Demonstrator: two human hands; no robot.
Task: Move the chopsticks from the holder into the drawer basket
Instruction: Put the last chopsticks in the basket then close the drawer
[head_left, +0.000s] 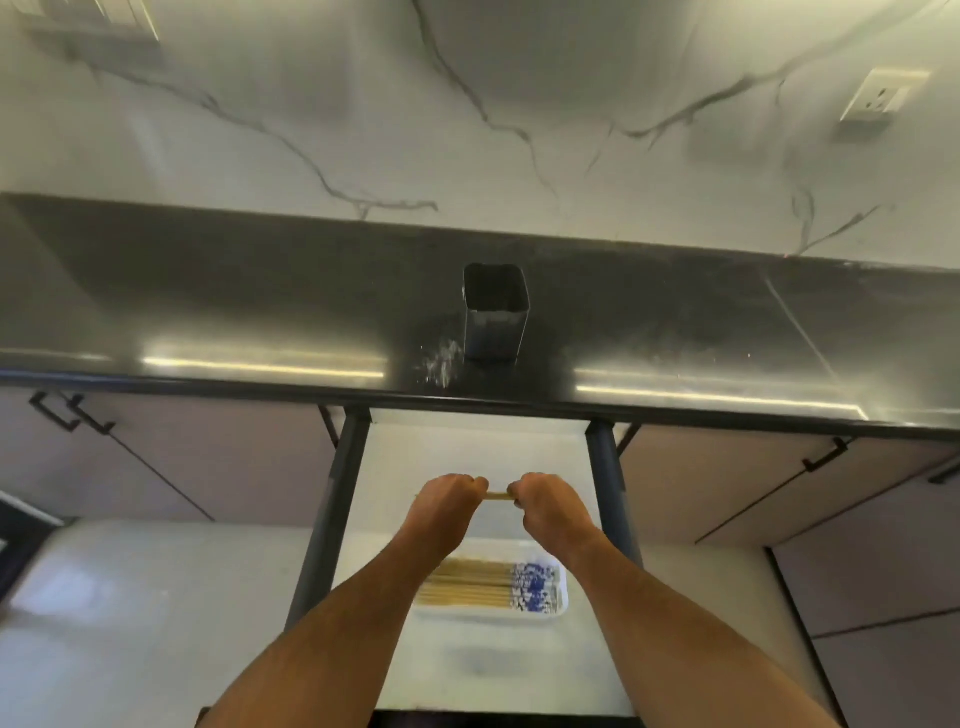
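Observation:
A dark metal holder (495, 312) stands upright on the black countertop, and I see no chopsticks in its mouth. Below it an open drawer holds a white basket (491, 616) with several chopsticks (498, 584) lying flat, bamboo ends left, blue-and-white patterned ends right. Above the drawer, my left hand (448, 506) and my right hand (548, 506) are both fisted around a held bundle of chopsticks (497, 496), of which only a short bamboo length shows between the fists. The bundle lies level, farther back than the basket.
The black countertop (260, 312) runs the full width with a marble backsplash behind. The drawer (467, 447) has dark side rails (332, 509). Cabinet doors with black handles (70, 413) flank it. A wall socket (878, 98) sits at upper right.

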